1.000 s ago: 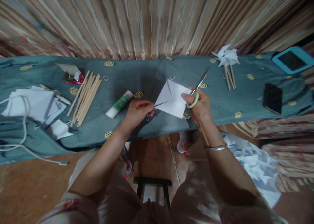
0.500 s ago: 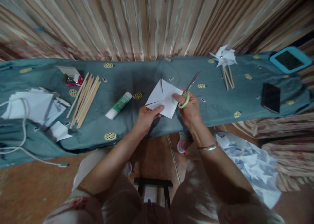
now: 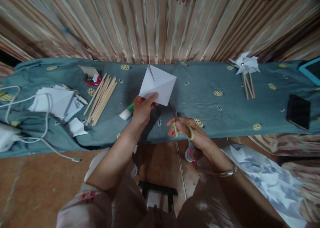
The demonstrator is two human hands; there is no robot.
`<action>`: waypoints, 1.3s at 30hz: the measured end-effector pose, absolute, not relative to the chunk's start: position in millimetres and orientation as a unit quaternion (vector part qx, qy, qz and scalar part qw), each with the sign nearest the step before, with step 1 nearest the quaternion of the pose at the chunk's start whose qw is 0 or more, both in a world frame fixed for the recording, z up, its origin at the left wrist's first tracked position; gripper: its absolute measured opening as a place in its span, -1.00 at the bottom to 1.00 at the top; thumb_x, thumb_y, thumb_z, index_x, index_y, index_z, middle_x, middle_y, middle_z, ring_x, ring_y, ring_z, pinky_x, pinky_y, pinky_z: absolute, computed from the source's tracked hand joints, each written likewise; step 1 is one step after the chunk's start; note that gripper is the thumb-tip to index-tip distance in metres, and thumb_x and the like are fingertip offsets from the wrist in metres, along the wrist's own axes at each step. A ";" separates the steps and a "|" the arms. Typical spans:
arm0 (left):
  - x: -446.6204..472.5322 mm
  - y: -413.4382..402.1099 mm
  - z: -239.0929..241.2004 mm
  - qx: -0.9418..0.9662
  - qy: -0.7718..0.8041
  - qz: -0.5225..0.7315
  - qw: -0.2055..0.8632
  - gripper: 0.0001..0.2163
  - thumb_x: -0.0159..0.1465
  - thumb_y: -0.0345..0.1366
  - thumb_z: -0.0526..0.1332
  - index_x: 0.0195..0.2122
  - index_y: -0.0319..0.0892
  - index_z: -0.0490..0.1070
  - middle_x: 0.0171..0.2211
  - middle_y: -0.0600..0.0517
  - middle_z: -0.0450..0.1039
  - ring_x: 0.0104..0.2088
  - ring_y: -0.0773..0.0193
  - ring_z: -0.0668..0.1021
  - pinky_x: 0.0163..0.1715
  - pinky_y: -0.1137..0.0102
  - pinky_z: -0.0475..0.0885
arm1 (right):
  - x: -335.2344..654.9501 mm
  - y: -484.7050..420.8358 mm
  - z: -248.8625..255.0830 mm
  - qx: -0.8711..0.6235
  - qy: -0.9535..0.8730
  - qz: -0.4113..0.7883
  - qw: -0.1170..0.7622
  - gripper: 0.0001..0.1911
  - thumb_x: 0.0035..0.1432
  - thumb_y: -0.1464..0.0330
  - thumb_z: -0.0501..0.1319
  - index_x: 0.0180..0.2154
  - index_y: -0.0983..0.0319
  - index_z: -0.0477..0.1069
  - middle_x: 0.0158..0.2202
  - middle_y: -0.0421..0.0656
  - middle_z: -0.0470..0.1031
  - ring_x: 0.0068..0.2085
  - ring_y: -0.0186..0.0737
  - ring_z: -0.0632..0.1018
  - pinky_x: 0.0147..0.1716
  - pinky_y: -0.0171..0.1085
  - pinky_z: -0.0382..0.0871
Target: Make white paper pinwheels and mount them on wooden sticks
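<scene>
Left hand pinches the smooth, creased paper square by its near-left edge, and the right hand grips scissors by pale green loops. Paper's far-left of those, slim metal blades pointing at its near corner. Straight wooden sticks sit left on the worktop.

You seem to be in a home: pleated curtains hang at twelve o'clock, a pineapple-print cloth covers your worktop, brown tiled floor shows at eight o'clock, and a phone lies at three o'clock.
</scene>
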State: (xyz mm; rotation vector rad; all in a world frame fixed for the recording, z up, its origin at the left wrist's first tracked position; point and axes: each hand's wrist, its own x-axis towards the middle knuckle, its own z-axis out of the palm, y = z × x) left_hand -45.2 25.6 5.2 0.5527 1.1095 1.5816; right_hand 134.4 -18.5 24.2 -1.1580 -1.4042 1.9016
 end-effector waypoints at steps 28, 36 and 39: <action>-33.6 19.1 4.2 0.275 0.500 0.624 0.534 -0.83 -0.05 -0.28 0.39 -0.42 -0.15 0.50 -0.37 0.05 0.60 -0.41 0.29 0.59 -0.55 0.49 0.50 | 126.3 -18.0 28.1 -0.455 -0.511 0.687 0.243 -0.44 -0.17 -0.15 0.36 -0.44 0.22 0.43 -0.61 -0.26 0.42 -0.55 -0.37 0.40 -0.52 -0.33 0.30; -33.3 19.0 5.3 0.252 0.497 0.633 0.538 -0.86 -0.04 -0.33 0.40 -0.44 -0.15 0.50 -0.40 0.07 0.58 -0.44 0.30 0.59 -0.56 0.47 0.49 | 126.5 -17.8 26.4 -0.452 -0.518 0.682 0.248 -0.49 -0.13 -0.11 0.37 -0.44 0.21 0.44 -0.61 -0.26 0.40 -0.55 -0.34 0.39 -0.53 -0.30 0.30; -33.7 18.9 6.1 0.250 0.489 0.636 0.543 -0.84 -0.05 -0.33 0.41 -0.42 -0.15 0.50 -0.40 0.08 0.58 -0.43 0.29 0.60 -0.55 0.45 0.51 | 126.0 -18.4 22.6 -0.448 -0.510 0.687 0.260 -0.52 -0.11 -0.08 0.38 -0.43 0.21 0.45 -0.61 -0.26 0.40 -0.56 -0.35 0.38 -0.52 -0.30 0.30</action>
